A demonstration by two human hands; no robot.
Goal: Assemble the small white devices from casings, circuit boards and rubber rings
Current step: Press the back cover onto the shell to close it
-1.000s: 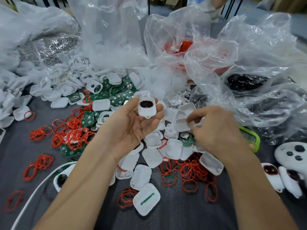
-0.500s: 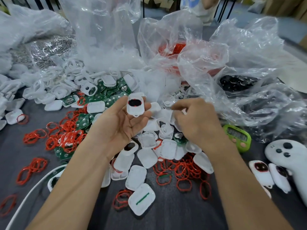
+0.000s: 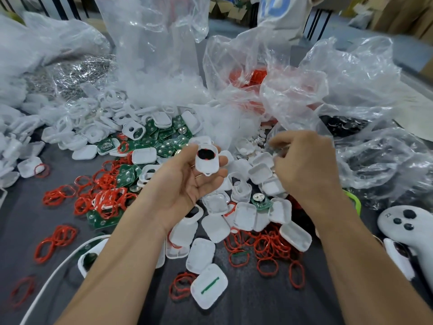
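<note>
Pinching a white casing [image 3: 207, 161] between thumb and fingertips, your left hand [image 3: 187, 184] sits palm up, centre. Your right hand [image 3: 304, 165] curls just right; what it holds is unclear. The casing shows a black, red-edged oval.

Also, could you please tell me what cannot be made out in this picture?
1. Right hand, head view: its fingers curl away, blurred; whether they pinch anything is unclear.
2. Casing in the left hand: its underside is hidden by the fingers.
3. Black parts, head view: crinkled clear bag blurs them.
4. White controller: cut off by the right edge.
</note>
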